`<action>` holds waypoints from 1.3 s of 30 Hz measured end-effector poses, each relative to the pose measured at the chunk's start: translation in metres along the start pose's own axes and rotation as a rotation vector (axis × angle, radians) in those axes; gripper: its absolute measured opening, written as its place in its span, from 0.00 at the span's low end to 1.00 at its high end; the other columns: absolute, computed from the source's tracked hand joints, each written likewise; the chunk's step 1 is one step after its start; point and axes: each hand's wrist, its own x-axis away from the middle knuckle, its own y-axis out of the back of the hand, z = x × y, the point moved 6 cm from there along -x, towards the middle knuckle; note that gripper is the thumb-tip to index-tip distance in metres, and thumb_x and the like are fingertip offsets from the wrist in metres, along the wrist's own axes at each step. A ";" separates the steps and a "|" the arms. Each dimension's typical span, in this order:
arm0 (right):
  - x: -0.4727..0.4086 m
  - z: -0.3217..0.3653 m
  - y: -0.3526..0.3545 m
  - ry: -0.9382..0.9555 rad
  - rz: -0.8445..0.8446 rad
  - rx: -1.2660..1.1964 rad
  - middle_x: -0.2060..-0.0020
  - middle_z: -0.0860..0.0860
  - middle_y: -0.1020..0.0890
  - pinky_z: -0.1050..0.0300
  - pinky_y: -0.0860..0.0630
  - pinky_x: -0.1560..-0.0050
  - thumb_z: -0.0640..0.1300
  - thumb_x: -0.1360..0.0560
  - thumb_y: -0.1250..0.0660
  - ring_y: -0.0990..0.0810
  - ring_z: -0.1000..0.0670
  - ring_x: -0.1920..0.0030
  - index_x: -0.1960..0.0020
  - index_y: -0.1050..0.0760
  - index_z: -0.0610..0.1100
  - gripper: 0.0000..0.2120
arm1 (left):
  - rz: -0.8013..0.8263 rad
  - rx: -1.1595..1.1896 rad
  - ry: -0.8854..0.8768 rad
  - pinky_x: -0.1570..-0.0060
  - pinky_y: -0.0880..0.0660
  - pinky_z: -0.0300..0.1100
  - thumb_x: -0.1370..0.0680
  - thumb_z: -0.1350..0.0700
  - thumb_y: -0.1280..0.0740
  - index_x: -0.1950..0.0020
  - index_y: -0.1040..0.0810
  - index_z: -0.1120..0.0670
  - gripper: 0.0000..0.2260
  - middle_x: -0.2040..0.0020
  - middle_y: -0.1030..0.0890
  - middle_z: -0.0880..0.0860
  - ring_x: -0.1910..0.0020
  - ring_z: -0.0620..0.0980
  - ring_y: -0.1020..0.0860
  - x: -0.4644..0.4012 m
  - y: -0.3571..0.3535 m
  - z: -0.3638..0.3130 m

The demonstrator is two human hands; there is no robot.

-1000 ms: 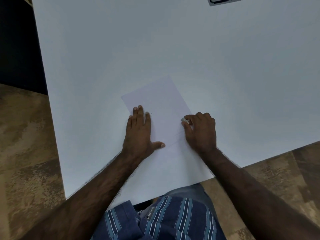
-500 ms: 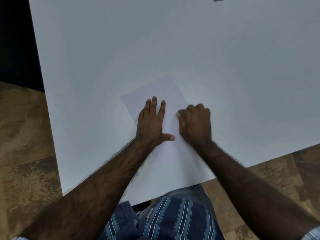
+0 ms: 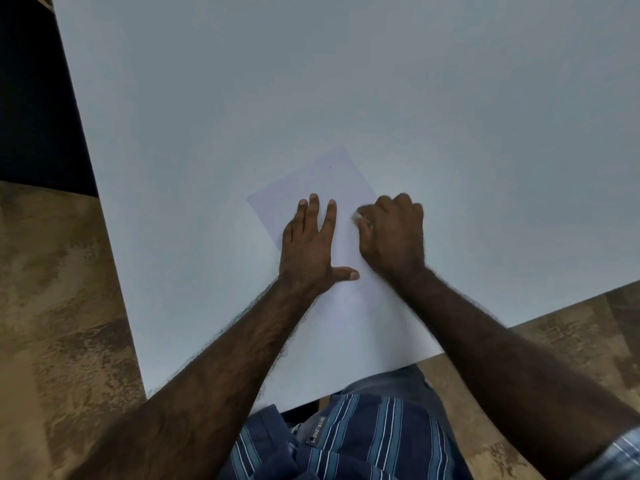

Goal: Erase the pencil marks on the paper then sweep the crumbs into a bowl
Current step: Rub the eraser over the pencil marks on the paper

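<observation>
A pale sheet of paper [image 3: 332, 178] lies slanted on the white table [image 3: 346, 81], near its front edge. My left hand [image 3: 310, 245] presses flat on the sheet with fingers straight and thumb spread. Beside it, my right hand [image 3: 393, 233] curls its fingers round a small white eraser [image 3: 358, 216], which touches the paper's right part. A tiny dark speck shows near the sheet's far corner. No bowl is in view.
The table's left edge runs down to a brown patterned floor [image 3: 52, 306]. My striped blue shirt [image 3: 346, 445] sits just below the table's near edge. A dark area lies at the far left.
My left hand slid up and to the right on the paper. My right hand with the eraser shifted slightly up the sheet, rubbing. The view tilted down a little.
</observation>
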 end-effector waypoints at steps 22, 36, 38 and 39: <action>0.005 0.018 0.003 0.075 0.027 0.006 0.56 0.49 0.17 0.47 0.31 0.52 0.49 0.17 0.38 0.23 0.42 0.53 0.47 0.16 0.50 0.12 | -0.025 -0.017 0.011 0.18 0.53 0.53 0.33 0.25 0.27 0.14 0.60 0.54 0.64 0.13 0.62 0.55 0.14 0.56 0.60 0.000 0.001 0.003; -0.040 0.011 0.002 0.048 -0.012 -0.011 0.51 0.48 0.16 0.46 0.32 0.49 0.47 0.16 0.38 0.23 0.43 0.48 0.43 0.16 0.46 0.12 | 0.004 -0.027 0.024 0.18 0.55 0.52 0.33 0.25 0.27 0.14 0.62 0.53 0.65 0.14 0.64 0.54 0.14 0.55 0.62 -0.001 0.001 0.002; -0.009 0.005 0.005 0.061 -0.021 -0.023 0.54 0.49 0.17 0.47 0.32 0.51 0.47 0.16 0.37 0.23 0.42 0.51 0.45 0.16 0.47 0.10 | -0.009 -0.018 0.020 0.18 0.55 0.52 0.33 0.25 0.26 0.14 0.62 0.53 0.65 0.13 0.63 0.54 0.14 0.55 0.62 0.000 0.002 0.002; 0.011 0.003 0.005 0.077 -0.022 -0.024 0.55 0.49 0.18 0.47 0.33 0.51 0.46 0.16 0.36 0.23 0.42 0.52 0.46 0.16 0.47 0.10 | -0.013 -0.018 0.018 0.18 0.54 0.52 0.33 0.25 0.26 0.14 0.61 0.53 0.65 0.13 0.63 0.54 0.14 0.55 0.61 0.000 0.001 0.002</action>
